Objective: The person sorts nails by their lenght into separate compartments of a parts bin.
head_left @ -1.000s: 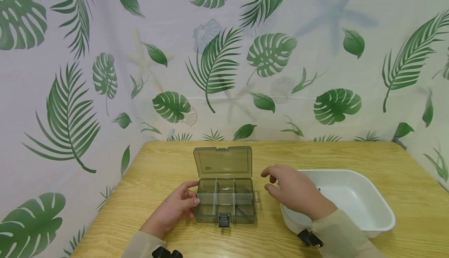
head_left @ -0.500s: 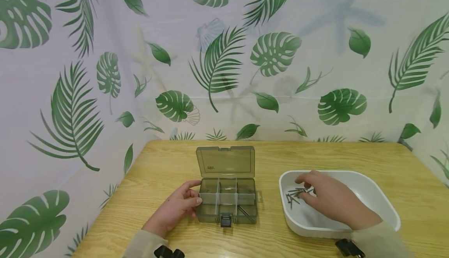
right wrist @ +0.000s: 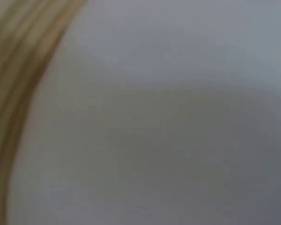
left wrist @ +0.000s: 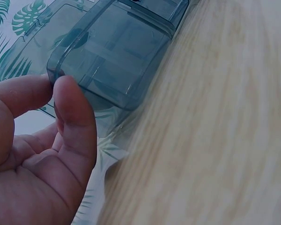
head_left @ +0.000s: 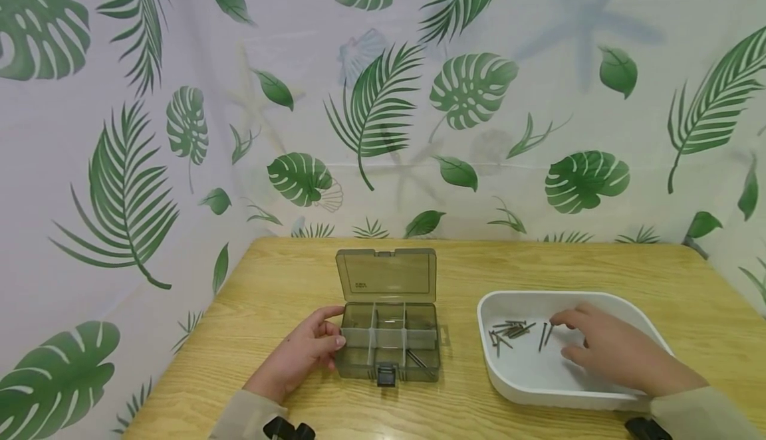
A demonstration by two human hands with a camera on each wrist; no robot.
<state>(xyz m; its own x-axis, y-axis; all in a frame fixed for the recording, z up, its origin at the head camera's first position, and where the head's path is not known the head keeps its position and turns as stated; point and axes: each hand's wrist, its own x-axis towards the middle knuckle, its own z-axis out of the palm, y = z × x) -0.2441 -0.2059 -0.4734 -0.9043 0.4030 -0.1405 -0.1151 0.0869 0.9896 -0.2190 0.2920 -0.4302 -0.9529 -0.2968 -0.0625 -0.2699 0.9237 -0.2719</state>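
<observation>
My left hand (head_left: 297, 353) pinches the left side of a smoky, see-through compartment box (head_left: 357, 371) between thumb and fingers; in the left wrist view the fingertips (left wrist: 70, 93) meet at its corner. The box's lid (head_left: 387, 276) stands raised at the back. Thin metal rods (head_left: 415, 359) lie in its front right compartment. Over the white tray (head_left: 526, 397), my right hand (head_left: 616, 347) has its thumb and index finger apart. The index fingertip is right at the top of a slim nail-like piece (head_left: 548, 333), beside another such piece (head_left: 542, 337).
A pile of nail-like metal pieces (head_left: 510, 331) lies at the tray's left end. Box and tray stand side by side on the wood-grain table (head_left: 269, 280). A leaf-patterned cloth (head_left: 383, 108) hangs behind. The right wrist view is mostly blurred white.
My right hand has moved right from the gap beside the box, over the pile, to the middle of the tray. Two pieces now lie apart from the pile. The left hand stays at the box.
</observation>
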